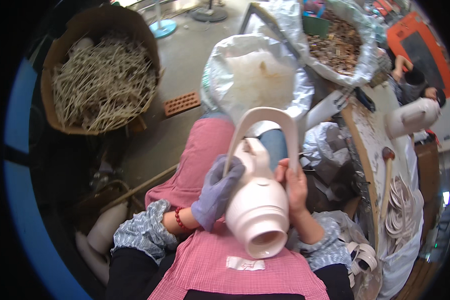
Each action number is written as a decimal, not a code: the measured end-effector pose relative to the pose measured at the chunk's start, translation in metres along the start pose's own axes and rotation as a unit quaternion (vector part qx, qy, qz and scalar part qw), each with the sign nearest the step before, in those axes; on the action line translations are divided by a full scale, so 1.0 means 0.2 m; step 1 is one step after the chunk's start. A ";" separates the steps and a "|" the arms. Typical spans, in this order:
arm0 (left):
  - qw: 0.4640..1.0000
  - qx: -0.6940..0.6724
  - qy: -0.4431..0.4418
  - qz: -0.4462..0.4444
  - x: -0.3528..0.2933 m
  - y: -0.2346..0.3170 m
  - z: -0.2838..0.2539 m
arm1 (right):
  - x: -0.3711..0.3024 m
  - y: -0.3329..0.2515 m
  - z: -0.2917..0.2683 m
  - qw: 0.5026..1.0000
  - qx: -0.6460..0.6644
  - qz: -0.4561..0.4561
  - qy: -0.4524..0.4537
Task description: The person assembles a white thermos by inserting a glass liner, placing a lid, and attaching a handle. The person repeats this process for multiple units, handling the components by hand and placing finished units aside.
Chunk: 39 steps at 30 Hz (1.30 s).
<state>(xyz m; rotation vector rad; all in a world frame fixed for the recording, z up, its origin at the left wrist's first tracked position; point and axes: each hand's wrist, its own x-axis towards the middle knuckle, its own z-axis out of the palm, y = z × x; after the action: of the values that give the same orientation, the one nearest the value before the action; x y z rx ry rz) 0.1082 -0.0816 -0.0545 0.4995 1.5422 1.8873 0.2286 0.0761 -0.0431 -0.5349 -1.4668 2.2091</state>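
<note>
A pale pink plastic jug body [259, 205] lies tilted over my lap, its round open mouth toward me. A wide U-shaped handle [267, 114] of the same colour arches over its far end. My left hand [217, 187], in a purple-grey glove, is closed around the handle's left end, against the jug's side. My bare right hand [296, 189] grips the handle's right end, thumb and fingers pressed on it beside the jug. Whether the handle ends are fastened to the jug is hidden by my hands.
A cardboard drum [49, 95] full of thin plastic sprues stands far left, near a perforated brick [182, 103]. A white-lined sack [212, 75] is ahead. The right-hand bench [360, 122] bears a mallet [388, 155] and several pale strips [399, 210]. Another person handles a similar jug [412, 118].
</note>
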 end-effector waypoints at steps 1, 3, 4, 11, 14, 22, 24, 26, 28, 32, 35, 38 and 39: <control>0.997 -0.070 0.036 -0.005 -0.02 0.00 0.01 | 0.00 0.01 0.04 0.997 -0.065 -0.036 0.024; 0.997 -0.050 0.039 0.053 0.01 0.01 0.01 | 0.07 0.07 0.01 0.995 -0.034 -0.091 0.011; 0.992 0.042 0.023 0.119 0.07 0.06 -0.04 | 0.13 0.03 0.00 0.993 0.007 -0.109 -0.051; 0.962 -0.190 -0.137 0.141 0.47 0.83 0.11 | 0.66 -0.43 -0.06 0.910 -0.233 -0.292 -0.178; 0.890 0.238 -0.175 0.348 0.75 0.75 -0.01 | 0.72 -0.80 -0.38 0.938 -0.127 -0.322 -0.026; 0.901 0.296 -0.281 0.145 0.90 0.41 -0.15 | 0.51 -1.47 -1.47 0.699 -0.339 -0.496 0.388; 0.950 0.230 -0.210 0.034 0.88 0.28 -0.22 | 0.58 -1.49 -1.71 0.556 -0.482 -0.508 0.447; 0.972 0.144 -0.172 -0.066 0.86 0.22 -0.29 | 0.65 -1.50 -1.88 0.369 -0.572 -0.507 0.529; 0.980 0.096 -0.130 -0.115 0.80 0.17 -0.38 | 0.72 -1.58 -2.04 0.359 -0.578 -0.453 0.577; 0.996 0.058 -0.026 -0.067 0.67 -0.06 -0.72 | 0.95 -1.58 -1.72 0.339 -0.661 -0.142 0.654; 0.986 0.114 0.121 0.009 0.52 -0.43 -1.23 | 1.07 -1.12 -1.39 0.509 -0.682 -0.363 0.379; 0.875 0.351 0.333 -0.002 0.01 -0.84 -1.84 | 1.19 -0.55 -1.15 0.607 -0.709 -0.313 0.174; 0.844 0.383 0.375 -0.026 -0.29 -0.93 -2.02 | 1.24 -0.42 -1.12 0.603 -0.724 -0.297 0.156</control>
<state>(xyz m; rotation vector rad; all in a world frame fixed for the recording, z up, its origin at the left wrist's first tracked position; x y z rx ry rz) -0.0685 -0.3924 -0.3249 -0.0023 2.8201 1.3999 0.1543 0.4119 -0.0671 -0.6353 -2.4289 0.0083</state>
